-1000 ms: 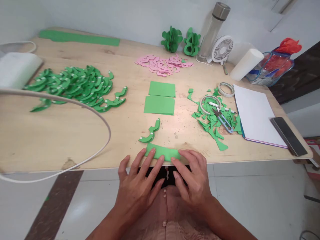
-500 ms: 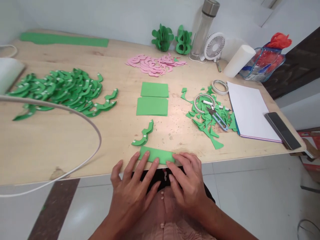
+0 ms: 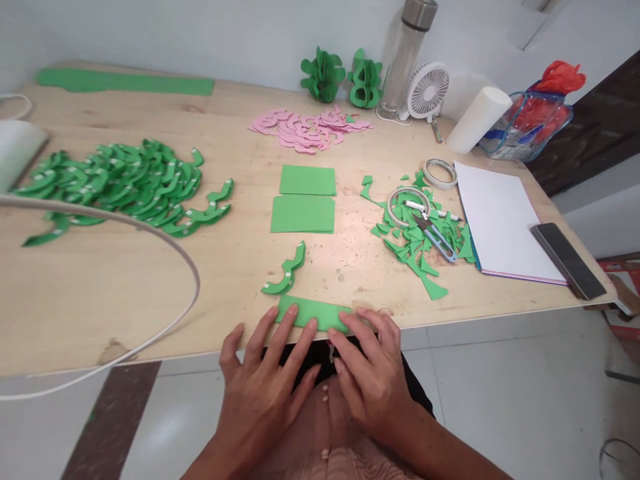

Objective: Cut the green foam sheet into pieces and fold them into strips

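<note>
A narrow strip of folded green paper (image 3: 315,314) lies along the table's front edge. My left hand (image 3: 270,383) is spread, its fingertips pressing on the strip's left part and near edge. On the right end rest the fingertips of my right hand (image 3: 373,363), fingers stretched out. Just beyond the strip is a wavy green paper cutout (image 3: 287,270) with small white patches. Farther back lie two stacks of green paper rectangles, the nearer stack (image 3: 303,214) and the farther stack (image 3: 307,180).
On the left is a heap of green cutouts (image 3: 120,180), with a white cable (image 3: 193,267) curving in front. Pink cutouts (image 3: 305,130) lie at the back. Right are green scraps (image 3: 425,267), snips (image 3: 437,239), tape rolls (image 3: 440,173), white paper (image 3: 500,220) and a phone (image 3: 569,260).
My right fingers have shifted slightly left along the folded strip. My left hand stays on the strip in nearly the same place. The camera view has moved a little.
</note>
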The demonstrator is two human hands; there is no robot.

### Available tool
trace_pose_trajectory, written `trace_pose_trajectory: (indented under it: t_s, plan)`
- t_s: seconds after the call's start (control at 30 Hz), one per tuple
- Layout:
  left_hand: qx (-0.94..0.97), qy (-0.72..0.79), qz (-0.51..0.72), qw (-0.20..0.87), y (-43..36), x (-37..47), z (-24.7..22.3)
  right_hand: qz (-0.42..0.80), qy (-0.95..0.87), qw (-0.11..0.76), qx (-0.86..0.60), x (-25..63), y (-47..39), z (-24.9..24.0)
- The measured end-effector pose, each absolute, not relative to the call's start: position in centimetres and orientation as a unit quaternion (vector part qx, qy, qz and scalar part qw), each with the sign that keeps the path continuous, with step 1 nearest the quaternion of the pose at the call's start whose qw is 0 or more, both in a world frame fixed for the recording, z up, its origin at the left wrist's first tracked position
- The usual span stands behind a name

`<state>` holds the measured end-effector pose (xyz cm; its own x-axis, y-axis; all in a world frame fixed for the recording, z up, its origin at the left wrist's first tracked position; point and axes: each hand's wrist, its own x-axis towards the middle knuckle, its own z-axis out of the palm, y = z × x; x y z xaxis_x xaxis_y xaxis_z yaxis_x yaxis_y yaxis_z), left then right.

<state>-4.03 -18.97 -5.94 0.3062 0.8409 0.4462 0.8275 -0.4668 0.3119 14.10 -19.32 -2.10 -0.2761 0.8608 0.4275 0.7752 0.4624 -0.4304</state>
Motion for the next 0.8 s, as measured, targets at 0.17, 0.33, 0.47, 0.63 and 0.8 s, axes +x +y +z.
trace_pose_trajectory:
  t_s: [0.17, 0.33, 0.47, 0.63, 0.8]
  plan:
    - [0.807, 0.518, 0.282, 0.018, -19.0, -4.01, -5.91, 0.07, -0.797, 0.313, -0.512, 14.11, -19.29, -2.15]
    - [0.807, 0.518, 0.282, 0.018, -18.97, -4.01, -5.95, 0.066, -0.799, 0.306, -0.513, 14.12, -19.3, -2.38]
    - [0.809, 0.517, 0.279, 0.006, -18.9, -4.01, -5.92, 0.06, -0.798, 0.301, -0.519, 14.08, -19.25, -2.56]
    - [0.809, 0.522, 0.272, 0.002, -18.87, -3.97, -5.82, 0.058, -0.795, 0.309, -0.519, 14.23, -19.18, -2.51]
    - [0.807, 0.522, 0.275, -0.002, -18.87, -3.94, -5.83, 0.049, -0.8, 0.304, -0.516, 14.6, -19.51, -2.67]
